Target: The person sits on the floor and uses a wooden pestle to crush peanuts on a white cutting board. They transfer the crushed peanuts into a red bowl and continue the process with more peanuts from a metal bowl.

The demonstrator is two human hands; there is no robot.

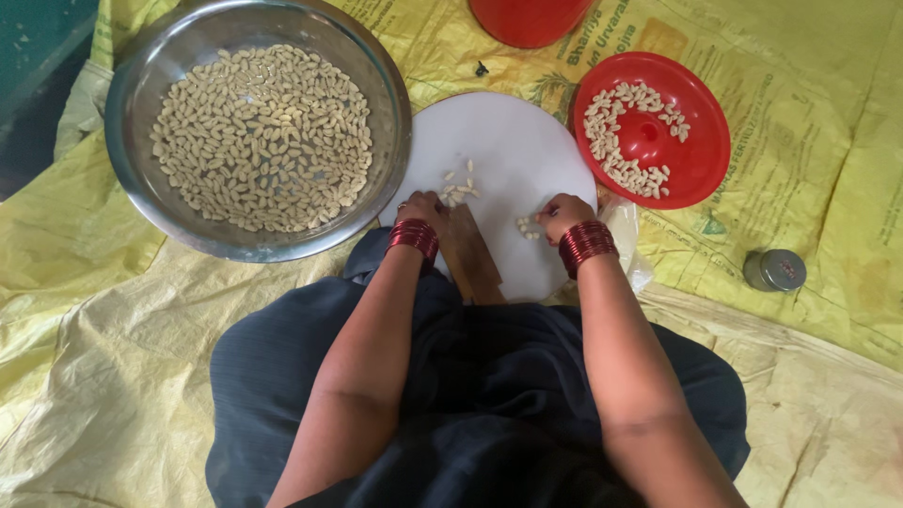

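My left hand [423, 207] rests curled on a round white board [513, 141], at the top end of a brown wooden piece [470, 254] that lies across the board's near edge. A few pale nuts [459, 186] lie just past its fingers. My right hand [562, 214] is curled too, its fingertips down on the board beside a small cluster of nuts [527, 226]. The fingers of both hands are tucked under, so what they hold is hidden. Red bangles circle both wrists.
A large steel bowl [141, 141] of pale nuts stands to the left of the board. A red plate [701, 141] with nuts along its left side sits on the right, a red container [527, 19] behind it. A small steel-lidded jar [774, 270] stands at right on yellow sheeting [94, 310].
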